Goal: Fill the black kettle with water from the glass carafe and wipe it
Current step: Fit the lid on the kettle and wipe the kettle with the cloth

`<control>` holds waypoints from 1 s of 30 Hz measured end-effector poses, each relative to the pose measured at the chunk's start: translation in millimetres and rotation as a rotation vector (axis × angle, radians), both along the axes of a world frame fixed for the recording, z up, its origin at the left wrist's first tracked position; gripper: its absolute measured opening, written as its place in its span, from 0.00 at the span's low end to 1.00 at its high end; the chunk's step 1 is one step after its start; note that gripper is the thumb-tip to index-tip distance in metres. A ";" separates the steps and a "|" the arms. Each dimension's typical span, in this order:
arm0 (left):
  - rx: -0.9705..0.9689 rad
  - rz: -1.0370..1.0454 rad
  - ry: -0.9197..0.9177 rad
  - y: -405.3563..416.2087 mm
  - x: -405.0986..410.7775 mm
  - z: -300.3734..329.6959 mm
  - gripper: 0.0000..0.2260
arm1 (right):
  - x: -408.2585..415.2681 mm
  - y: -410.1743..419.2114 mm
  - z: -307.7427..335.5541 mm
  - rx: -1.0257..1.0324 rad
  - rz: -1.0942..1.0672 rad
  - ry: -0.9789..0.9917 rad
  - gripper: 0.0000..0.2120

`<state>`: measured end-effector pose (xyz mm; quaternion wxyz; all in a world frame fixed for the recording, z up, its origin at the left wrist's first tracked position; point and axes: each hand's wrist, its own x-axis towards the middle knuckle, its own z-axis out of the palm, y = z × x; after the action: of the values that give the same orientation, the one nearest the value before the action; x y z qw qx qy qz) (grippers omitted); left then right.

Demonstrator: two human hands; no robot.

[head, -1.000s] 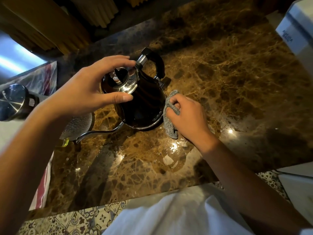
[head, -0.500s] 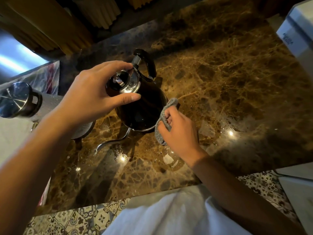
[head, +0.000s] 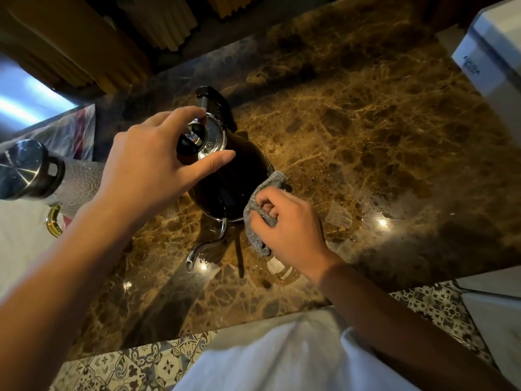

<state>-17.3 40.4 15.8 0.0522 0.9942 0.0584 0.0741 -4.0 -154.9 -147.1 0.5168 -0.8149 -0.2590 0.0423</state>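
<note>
Black, glossy, round-bodied kettle (head: 236, 176) upright on the brown veined marble surface (head: 366, 142), lid on, caught between two hands. Left hand (head: 152, 165) draped over the shiny steel lid (head: 210, 136), fingers (head: 180, 117) spread and curled around the lid rim, thumb laid along the near edge, steadying and turning. Right hand (head: 290, 224) low against the kettle's side, fingers curled tight on a bunched grey cloth (head: 260, 210), cloth pressed to the black wall just above the base. Turned over the past second: thin chrome gooseneck spout (head: 210, 244), earlier aimed off to the left under the left wrist, now swung round to just left of the right hand's fingers, pointing back toward the person; black handle (head: 215, 107) now on the far side, beyond the left fingertips. Cloth kept roughly in place while a fresh stretch of wall came under it. Judged from that: filling done, wiping well under way, part of the circumference likely still to cover. Textured glass carafe (head: 76, 184) with steel lid and gold handle, standing aside behind the left wrist, untouched. Wet patches glinting on the surface near the right wrist, perhaps needing the cloth too.
</note>
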 end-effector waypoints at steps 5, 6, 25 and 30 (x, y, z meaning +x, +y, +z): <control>-0.010 -0.035 -0.002 4.1 -0.5 -2.7 0.37 | -2.2 1.8 4.8 0.027 0.043 -0.058 0.04; -0.026 -0.049 0.009 6.4 -0.4 -2.8 0.36 | 0.4 -1.3 4.1 -0.009 0.053 -0.023 0.04; -0.348 -0.335 0.159 46.2 10.1 4.0 0.32 | 136.9 16.3 19.1 -0.312 0.199 0.088 0.15; -0.356 -0.342 0.130 48.4 11.9 0.4 0.31 | 139.1 10.2 19.0 -0.318 0.240 0.036 0.15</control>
<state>-5.4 88.8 16.2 0.2342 0.9674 -0.0953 -0.0114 135.2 -144.8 -128.1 0.3776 -0.8486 -0.3350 0.1582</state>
